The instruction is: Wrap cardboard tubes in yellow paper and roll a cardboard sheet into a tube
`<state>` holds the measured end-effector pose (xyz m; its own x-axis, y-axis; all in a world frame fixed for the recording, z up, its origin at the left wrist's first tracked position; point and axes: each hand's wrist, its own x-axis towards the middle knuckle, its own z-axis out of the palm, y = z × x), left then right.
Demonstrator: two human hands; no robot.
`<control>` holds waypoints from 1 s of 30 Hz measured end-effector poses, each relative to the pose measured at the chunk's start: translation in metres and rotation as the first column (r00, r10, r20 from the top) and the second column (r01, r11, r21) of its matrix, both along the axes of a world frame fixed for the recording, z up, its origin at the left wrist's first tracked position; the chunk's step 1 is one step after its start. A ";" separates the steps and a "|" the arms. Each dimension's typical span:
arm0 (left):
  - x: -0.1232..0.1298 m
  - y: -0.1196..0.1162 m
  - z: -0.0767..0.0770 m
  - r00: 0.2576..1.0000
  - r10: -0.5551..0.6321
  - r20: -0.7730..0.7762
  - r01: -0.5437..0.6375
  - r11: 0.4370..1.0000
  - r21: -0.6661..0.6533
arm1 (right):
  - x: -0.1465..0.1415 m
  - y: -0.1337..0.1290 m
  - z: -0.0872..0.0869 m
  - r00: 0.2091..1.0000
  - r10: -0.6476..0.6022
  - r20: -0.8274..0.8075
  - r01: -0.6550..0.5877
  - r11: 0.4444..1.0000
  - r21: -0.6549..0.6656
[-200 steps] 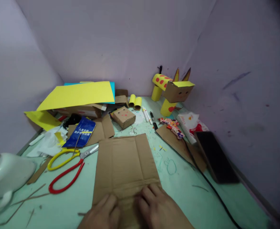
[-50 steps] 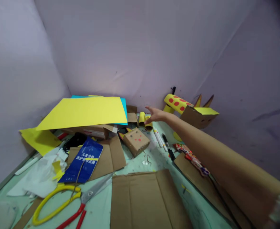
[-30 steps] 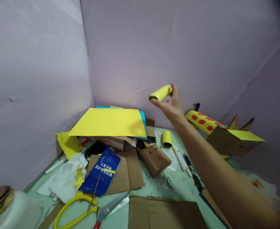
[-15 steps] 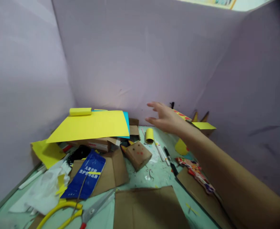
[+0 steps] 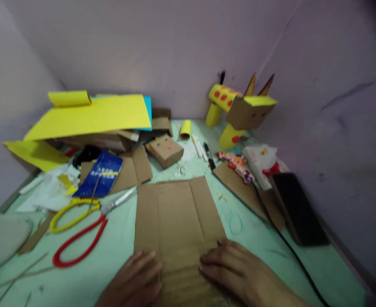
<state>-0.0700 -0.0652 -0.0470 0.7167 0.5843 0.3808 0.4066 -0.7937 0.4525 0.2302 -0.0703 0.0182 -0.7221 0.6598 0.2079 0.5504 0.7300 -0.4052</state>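
Fingers (image 5: 147, 261) of the left hand (image 5: 130, 279) are stretched out with narrow gaps, resting on a flat, creased brown cardboard sheet (image 5: 178, 213). Right hand (image 5: 239, 273) is much the same, fingers close together over the sheet's right side. Sheet's lying on the pale green tabletop (image 5: 248, 243) right in front of the person, near end running out of view between the hands.

Edges: far one sits just short of a small brown cardboard box with a drawn face (image 5: 167, 151). Decent room off the right edge, a strip of tabletop with green doodles, up to a long flat brown cardboard piece (image 5: 248, 196). Far left corner's tight: yellow-and-red-handled metal scissors (image 5: 103, 209) point straight at it, can't tell if they touch. More room lower down on that side.

Count so far: two yellow tubes, one upright tube (image 5: 185, 128) on the table and one lying tube (image 5: 69, 99) on a big yellow paper sheet (image 5: 91, 119). Two white markers (image 5: 196, 146), one black pen (image 5: 209, 157), one blue printed packet (image 5: 100, 175), one black phone (image 5: 298, 209), one red-spotted yellow cardboard animal (image 5: 239, 113) with two pointed ears.
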 end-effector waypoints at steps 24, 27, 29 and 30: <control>0.028 -0.020 0.041 0.881 0.472 0.032 -0.453 0.861 -0.230 | -0.017 -0.020 -0.034 0.687 -0.666 -0.291 0.496 0.722 -0.482; 0.031 -0.018 0.042 0.862 0.506 0.024 -0.482 0.833 -0.272 | -0.021 -0.019 -0.031 0.642 -0.726 -0.247 0.532 0.654 -0.538; 0.034 -0.019 0.041 0.834 0.551 0.021 -0.519 0.799 -0.304 | -0.022 -0.018 -0.031 0.634 -0.733 -0.247 0.533 0.645 -0.547; 0.035 -0.019 0.041 0.806 0.591 0.017 -0.554 0.765 -0.330 | -0.022 -0.018 -0.031 0.631 -0.735 -0.250 0.532 0.643 -0.551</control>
<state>-0.0350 -0.0846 -0.0064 0.1751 0.9681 0.1791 0.6729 -0.2505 0.6961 0.2079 -0.0879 -0.0128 0.0130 0.9998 -0.0180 0.5059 -0.0221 -0.8623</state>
